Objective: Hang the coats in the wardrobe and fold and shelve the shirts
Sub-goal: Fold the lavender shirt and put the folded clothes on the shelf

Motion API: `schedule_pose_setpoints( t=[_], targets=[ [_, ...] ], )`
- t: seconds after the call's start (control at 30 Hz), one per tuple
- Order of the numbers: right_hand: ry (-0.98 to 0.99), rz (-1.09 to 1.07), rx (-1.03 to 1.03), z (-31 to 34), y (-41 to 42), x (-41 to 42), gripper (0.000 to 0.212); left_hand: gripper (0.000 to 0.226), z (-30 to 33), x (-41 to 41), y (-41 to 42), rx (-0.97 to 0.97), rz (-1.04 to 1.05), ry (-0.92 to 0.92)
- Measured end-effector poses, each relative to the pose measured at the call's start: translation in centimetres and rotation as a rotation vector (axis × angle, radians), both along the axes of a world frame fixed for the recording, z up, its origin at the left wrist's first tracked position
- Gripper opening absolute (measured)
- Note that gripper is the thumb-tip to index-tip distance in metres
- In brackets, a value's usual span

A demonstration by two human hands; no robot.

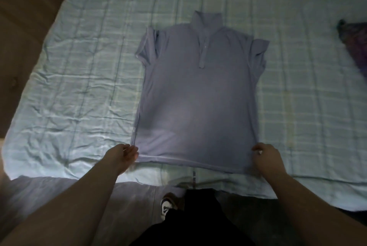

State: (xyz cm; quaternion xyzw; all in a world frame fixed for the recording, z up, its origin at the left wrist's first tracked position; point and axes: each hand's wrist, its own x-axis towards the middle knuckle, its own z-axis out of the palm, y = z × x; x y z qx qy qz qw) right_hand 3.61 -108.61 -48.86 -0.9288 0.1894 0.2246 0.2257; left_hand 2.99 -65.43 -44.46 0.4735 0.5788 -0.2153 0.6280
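Note:
A lavender polo shirt (196,95) lies flat and face up on the bed, collar pointing away from me, both short sleeves folded in at the sides. My left hand (123,154) pinches the bottom left corner of the hem. At the bottom right corner my right hand (268,158) grips the hem with curled fingers. The hem is stretched straight between the two hands, close to the bed's near edge.
The bed (79,79) carries a pale checked sheet, wrinkled on the left. A dark purple garment (355,45) lies at the right edge. Brown wooden furniture (25,17) stands to the left. My leg and shoe (168,206) are on the floor below.

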Motion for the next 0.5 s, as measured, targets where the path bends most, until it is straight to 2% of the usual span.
schedule_pose_setpoints(
  t=[0.1, 0.17, 0.3, 0.5],
  targets=[
    [-0.031, 0.000, 0.070, 0.9, -0.1, 4.6, 0.024, 0.011, -0.5, 4.2, -0.6, -0.030, 0.114, -0.026],
    [-0.054, -0.009, 0.118, 1.3, -0.5, 8.4, 0.022, 0.011, -1.3, 8.4, -2.1, -0.047, 0.105, -0.041],
    [-0.116, -0.078, 0.206, 1.2, -1.7, 16.0, 0.020, 0.010, -2.6, 16.5, -7.8, -0.113, 0.013, -0.095],
    [-0.201, -0.257, 0.269, -3.6, -4.7, 26.0, 0.025, 0.013, -6.8, 28.1, -18.8, -0.166, -0.190, -0.260]
  ],
)
